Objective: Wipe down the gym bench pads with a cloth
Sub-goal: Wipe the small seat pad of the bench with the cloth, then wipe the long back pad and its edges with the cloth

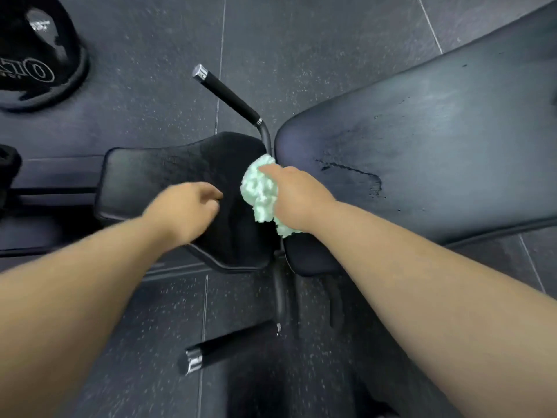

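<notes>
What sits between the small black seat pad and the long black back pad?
In the head view, a narrow gap with the black metal handle bar, where the right hand presses the pale green cloth.

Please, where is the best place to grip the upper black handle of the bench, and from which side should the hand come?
Probably the black padded sleeve of the handle, midway along it, coming from above with the fingers wrapped around. The bar sticks out free over the floor; its metal end cap looks smooth and short.
</notes>
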Tool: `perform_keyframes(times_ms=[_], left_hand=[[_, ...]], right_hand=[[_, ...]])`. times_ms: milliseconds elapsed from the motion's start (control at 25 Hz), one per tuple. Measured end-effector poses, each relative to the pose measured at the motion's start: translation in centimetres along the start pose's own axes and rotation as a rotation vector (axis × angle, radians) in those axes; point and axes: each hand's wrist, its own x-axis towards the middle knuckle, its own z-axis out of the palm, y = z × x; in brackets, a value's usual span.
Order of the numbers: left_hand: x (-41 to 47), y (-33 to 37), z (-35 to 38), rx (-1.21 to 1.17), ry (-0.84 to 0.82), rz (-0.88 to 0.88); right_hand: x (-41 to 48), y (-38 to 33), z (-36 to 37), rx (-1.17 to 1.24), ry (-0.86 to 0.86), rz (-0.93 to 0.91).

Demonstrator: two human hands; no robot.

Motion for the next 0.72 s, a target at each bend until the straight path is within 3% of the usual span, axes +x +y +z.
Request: perform_keyframes(times_ms=[120, 240, 360, 520, 640, 720], left_hand=[[-4.3, 8.3, -1.2, -0.347, -0.095, -0.011], [-6.7, 17.2, -4.0, -0.859, -0.315, -0.150], [-7.4, 24.5, -5.9, -1.067, -0.454, -0.169], [-6.8, 34.1, -8.2, -1.043, -0.384, -0.141], [-6.7, 40.7, -9.4, -0.885, -0.347, -0.097], [-6.3, 44.3, -9.9, -0.826, -0.386, -0.024]], right_hand=[[-4.7, 1.2, -5.4, 0.124, 0.206, 0.116], [-10.0, 3.2, -11.1, 0.322, 0.255, 0.243], [-15.2, 5.8, -15.3, 0.548, 0.264, 0.337], [-20.5, 10.6, -21.2, 0.933, 0.278, 0.340], [-23.9, 15.4, -26.4, 1.265, 0.077, 0.273], [-25.8, 18.1, -29.5, 1.274, 0.022, 0.247]])
